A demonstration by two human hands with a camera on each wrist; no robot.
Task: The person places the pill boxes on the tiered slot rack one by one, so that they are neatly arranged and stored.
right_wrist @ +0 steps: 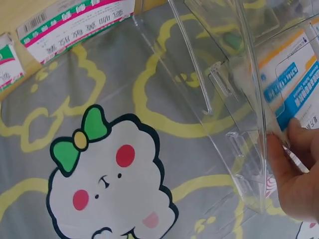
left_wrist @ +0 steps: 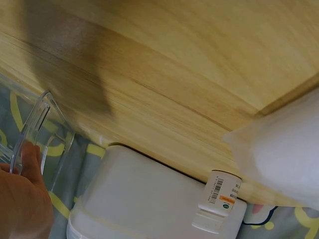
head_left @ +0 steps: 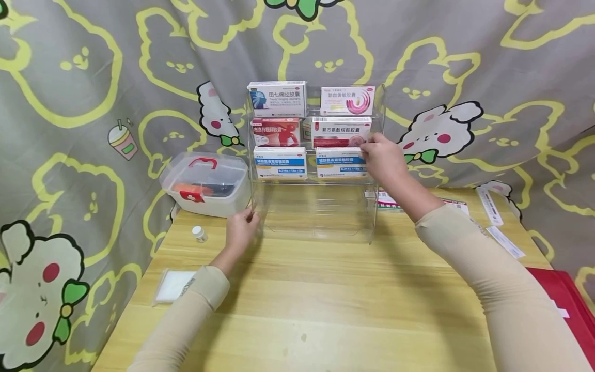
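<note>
A clear acrylic display rack (head_left: 316, 182) stands at the back of the table. My left hand (head_left: 241, 227) pinches its left edge low down, and the left wrist view shows thumb and fingers on the clear side. With my right hand (head_left: 385, 157) I pinch a clear edge at the rack's right side. Beside those fingertips are a blue-and-white medicine box (head_left: 341, 164) and a red-and-white medicine box (head_left: 341, 132). Three more rows' places show a white box (head_left: 279, 101), a pink-ringed box (head_left: 347, 99), a red box (head_left: 276, 133) and another blue-and-white box (head_left: 281, 164).
Left of the rack are a translucent first-aid bin (head_left: 209, 201), a small white bottle (head_left: 199, 234) and a white packet (head_left: 174, 287). Flattish boxes (head_left: 390, 200) lie behind my right arm. A red item (head_left: 558, 294) is at the right edge. A patterned curtain (head_left: 325, 51) hangs behind.
</note>
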